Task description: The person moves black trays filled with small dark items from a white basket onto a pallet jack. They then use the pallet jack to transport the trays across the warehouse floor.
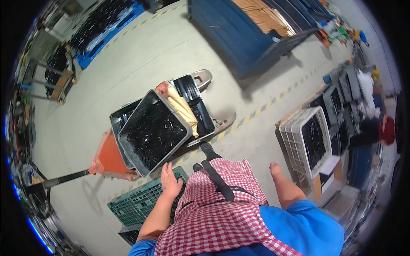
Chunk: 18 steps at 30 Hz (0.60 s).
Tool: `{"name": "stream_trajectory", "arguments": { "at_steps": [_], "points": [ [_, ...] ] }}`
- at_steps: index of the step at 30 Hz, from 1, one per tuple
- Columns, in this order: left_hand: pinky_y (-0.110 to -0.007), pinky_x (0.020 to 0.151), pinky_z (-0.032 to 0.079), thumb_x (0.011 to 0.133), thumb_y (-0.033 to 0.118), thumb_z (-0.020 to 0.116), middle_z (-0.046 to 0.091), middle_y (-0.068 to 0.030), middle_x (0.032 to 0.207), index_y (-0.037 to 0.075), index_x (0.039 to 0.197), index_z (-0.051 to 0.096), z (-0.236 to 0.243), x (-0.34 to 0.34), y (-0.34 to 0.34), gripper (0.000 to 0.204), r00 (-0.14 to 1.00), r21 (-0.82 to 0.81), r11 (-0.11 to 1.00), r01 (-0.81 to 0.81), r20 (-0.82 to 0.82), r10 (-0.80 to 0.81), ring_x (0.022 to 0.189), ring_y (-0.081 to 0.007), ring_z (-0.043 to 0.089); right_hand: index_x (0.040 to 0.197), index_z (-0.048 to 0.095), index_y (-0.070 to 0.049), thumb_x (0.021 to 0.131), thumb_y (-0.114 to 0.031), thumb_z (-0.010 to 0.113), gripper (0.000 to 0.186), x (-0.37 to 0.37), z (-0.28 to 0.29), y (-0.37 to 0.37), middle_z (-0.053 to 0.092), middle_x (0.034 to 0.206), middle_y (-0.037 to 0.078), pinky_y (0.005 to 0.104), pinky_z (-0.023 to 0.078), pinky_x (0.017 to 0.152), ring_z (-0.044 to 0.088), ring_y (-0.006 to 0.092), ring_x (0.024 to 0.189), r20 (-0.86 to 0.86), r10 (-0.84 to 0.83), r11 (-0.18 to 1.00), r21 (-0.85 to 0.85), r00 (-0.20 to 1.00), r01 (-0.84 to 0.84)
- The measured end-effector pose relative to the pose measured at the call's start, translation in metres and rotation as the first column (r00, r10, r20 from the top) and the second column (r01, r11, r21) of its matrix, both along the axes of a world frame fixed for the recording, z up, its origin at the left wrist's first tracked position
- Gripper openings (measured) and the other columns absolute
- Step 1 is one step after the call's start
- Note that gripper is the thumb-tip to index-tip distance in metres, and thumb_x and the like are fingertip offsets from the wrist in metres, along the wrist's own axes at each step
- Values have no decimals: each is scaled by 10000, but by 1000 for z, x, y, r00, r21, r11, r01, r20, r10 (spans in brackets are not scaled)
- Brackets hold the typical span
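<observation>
My left hand (170, 184) has its fingers stretched out, close to the near corner of a grey plastic bin (187, 135). Whether it touches the rim I cannot tell. Small shiny black pieces (153, 134) fill the bin, which sits askew on other black-filled bins (207, 117). A pale yellow, cloth-like bundle (183, 106) with a reddish end lies beside it. Beneath the stack is an orange pallet truck (109, 155). Away from the stack, my right hand (276, 170) hangs at my right side, small and foreshortened, with nothing visible in it.
A green plastic pallet (139, 205) lies by my left forearm. At right stands a white slatted crate (299, 149) near grey bins (335, 100). A large blue metal container (232, 40) is ahead. The truck's dark handle (68, 178) reaches left. Yellow-striped tape (273, 102) crosses the floor.
</observation>
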<state>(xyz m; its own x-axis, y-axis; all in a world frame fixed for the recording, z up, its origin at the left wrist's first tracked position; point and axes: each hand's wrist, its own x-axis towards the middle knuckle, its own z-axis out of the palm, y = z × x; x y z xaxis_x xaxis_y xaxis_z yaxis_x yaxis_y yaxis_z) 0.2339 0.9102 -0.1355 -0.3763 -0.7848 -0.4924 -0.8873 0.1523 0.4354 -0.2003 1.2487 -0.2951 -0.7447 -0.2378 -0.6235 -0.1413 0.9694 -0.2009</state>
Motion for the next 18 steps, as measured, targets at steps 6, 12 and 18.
{"name": "stream_trajectory", "arguments": {
  "at_steps": [6,12,18],
  "points": [
    [-394,1038,273,688,141,650,293,-174,1371,26,1332,315,2,2,21,735,984,-55,983,176,17,-175,1272,-334,291,1046,552,-44,882,-372,396,398,112,94,104,654,843,102,368,459,658,594,187,691,419,-588,756,-19,692,654],
    [-406,868,442,714,225,595,569,-175,1107,83,1154,553,-52,68,61,465,921,373,888,267,174,-350,1000,-332,554,993,638,12,844,-312,502,381,173,94,142,638,973,181,327,462,800,599,280,881,494,-32,914,-337,869,225],
    [-412,800,478,760,238,502,633,-178,952,107,980,660,-67,51,62,300,937,317,921,225,190,-294,884,-343,604,876,658,-39,842,-266,459,304,88,103,154,630,789,73,384,476,664,584,230,710,32,623,776,-154,782,-612]
  ]
}}
